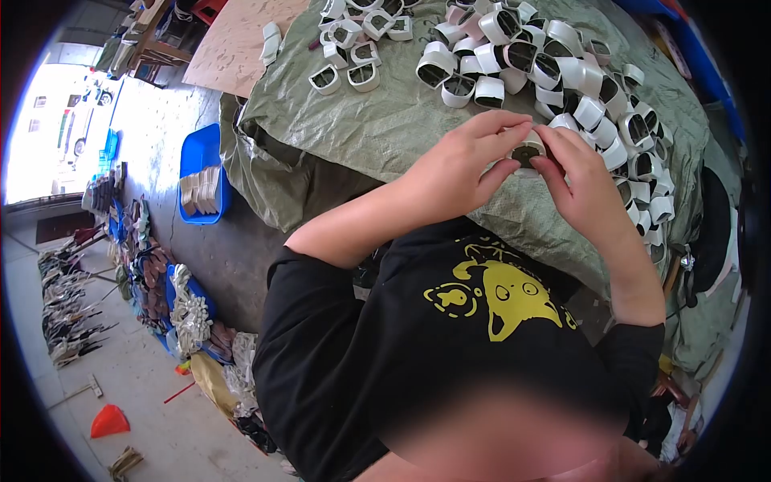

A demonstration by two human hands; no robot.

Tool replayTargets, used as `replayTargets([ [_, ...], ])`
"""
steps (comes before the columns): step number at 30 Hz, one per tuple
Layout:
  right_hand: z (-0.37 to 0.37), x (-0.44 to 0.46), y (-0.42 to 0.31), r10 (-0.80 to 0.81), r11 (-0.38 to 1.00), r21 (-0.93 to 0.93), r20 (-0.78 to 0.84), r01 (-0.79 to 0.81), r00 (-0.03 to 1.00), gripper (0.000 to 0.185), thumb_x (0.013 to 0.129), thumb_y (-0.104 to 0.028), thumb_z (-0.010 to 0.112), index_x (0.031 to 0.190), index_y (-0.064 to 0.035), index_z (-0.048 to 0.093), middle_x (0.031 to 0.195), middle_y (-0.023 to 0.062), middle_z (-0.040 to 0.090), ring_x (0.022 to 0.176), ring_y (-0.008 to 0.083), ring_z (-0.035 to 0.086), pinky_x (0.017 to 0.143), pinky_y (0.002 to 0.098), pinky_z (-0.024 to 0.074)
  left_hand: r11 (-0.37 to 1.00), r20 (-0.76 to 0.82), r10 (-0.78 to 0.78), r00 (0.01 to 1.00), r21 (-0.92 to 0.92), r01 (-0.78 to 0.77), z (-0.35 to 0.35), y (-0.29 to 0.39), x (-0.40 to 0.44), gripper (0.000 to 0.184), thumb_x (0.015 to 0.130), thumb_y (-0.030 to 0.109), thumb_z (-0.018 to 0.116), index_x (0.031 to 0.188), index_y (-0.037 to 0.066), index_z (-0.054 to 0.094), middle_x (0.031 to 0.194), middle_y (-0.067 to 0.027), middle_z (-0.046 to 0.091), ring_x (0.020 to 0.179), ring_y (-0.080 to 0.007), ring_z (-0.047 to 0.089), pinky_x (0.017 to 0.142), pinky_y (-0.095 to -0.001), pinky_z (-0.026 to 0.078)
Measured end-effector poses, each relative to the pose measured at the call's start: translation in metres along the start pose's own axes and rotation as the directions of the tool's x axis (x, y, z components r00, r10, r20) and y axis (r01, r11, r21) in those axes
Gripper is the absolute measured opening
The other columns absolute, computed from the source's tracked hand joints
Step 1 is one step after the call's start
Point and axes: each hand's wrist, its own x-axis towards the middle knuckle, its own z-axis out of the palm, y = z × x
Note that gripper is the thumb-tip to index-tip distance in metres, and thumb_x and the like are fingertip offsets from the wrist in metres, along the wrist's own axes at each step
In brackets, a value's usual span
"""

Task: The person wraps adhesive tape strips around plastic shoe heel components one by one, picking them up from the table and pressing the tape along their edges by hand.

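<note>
Both hands are raised over the near edge of a table covered with a green woven sheet (353,120). Between them is one white ring-like piece (528,151) with a dark inside. My left hand (474,157) has its fingers and thumb curved round the left side of the piece. On the right side, my right hand (574,173) closes on it with bent fingers and thumb. A large heap of similar white pieces (554,68) lies just beyond and to the right of the hands.
A smaller group of white pieces (364,76) lies at the top middle. Bare plywood (241,44) shows at the upper left. On the floor, a blue bin (189,161) holds stacked beige pieces. Piled materials (190,317) and an orange-red dustpan (109,421) are at the lower left.
</note>
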Motion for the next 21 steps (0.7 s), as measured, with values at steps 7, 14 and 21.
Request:
replayTargets([
  [7,-0.011,0.001,0.006,0.006,0.996,0.092,0.062,-0.012,0.998,0.055,0.088,-0.004,0.069,0.14,0.0021,0.05,0.109,0.015,0.063,0.086,0.0258,0.061,0.081,0.0331,0.0491,0.997,0.021,-0.037,0.999,-0.073,0.038,0.001,-0.011,-0.003,0.051,0.086,0.002,0.073,0.135,0.004,0.06,0.128,-0.0136,0.061,0.101,-0.0229,0.065,0.082,-0.0296,0.054],
  [14,-0.015,-0.001,-0.006,0.016,0.996,0.092,0.034,-0.019,0.999,0.063,0.084,-0.006,0.073,0.142,-0.001,0.051,0.109,0.0122,0.064,0.082,0.0213,0.059,0.081,0.0318,0.0493,0.931,0.04,-0.045,0.998,-0.361,0.057,-0.008,-0.005,0.001,0.056,0.085,0.006,0.075,0.138,0.007,0.058,0.122,-0.0136,0.062,0.096,-0.0221,0.063,0.082,-0.0305,0.053],
  [21,-0.002,-0.003,-0.011,-0.062,0.994,0.087,-0.133,0.074,0.989,0.055,0.085,-0.005,0.073,0.137,-0.0005,0.055,0.101,0.0093,0.063,0.077,0.0166,0.055,0.075,0.0292,0.0478,0.994,0.012,-0.063,0.998,-0.088,0.063,-0.007,0.004,0.0,0.055,0.085,0.004,0.073,0.138,0.007,0.058,0.111,-0.0096,0.063,0.093,-0.0174,0.06,0.08,-0.031,0.052],
])
